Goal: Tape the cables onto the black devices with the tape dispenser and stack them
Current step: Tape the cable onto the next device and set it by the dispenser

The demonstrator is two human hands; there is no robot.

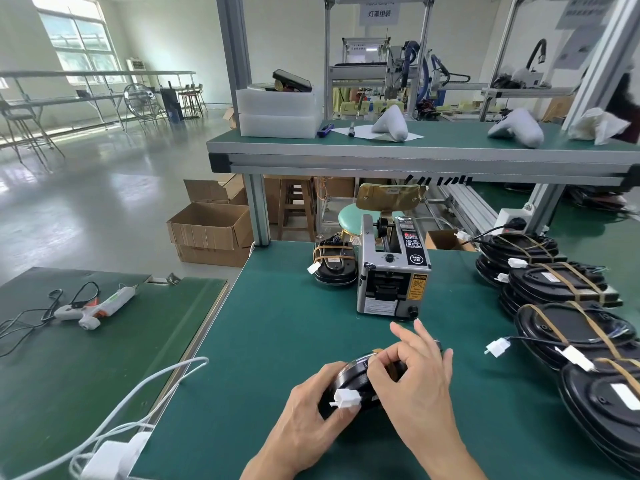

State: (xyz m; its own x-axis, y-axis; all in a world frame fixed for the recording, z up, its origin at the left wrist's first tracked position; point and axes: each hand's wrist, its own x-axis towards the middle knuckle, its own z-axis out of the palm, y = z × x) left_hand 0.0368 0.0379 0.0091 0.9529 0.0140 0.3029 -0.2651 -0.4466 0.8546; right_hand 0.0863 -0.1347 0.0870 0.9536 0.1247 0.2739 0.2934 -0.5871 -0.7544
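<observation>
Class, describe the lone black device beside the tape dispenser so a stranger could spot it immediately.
Find the grey tape dispenser at the back of the green table. Just to its left sits one black device with tan tape bands and a white connector. Unlike the stacked devices on the right, it stands alone.

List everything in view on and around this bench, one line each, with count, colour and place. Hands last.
Tape dispenser: one, grey and black, bench centre.
Taped black device: one, left of dispenser.
Device stacks: several, black with tan tape, right edge.
Held device: one, black, white connector, bench front.
Glue gun: one, white, left table.
Cardboard boxes: several, brown, on the floor.
Foam blocks: two, white, upper shelf.
White cable: one, left front.
Left hand: grips the held device.
Right hand: pinches at its top.
</observation>
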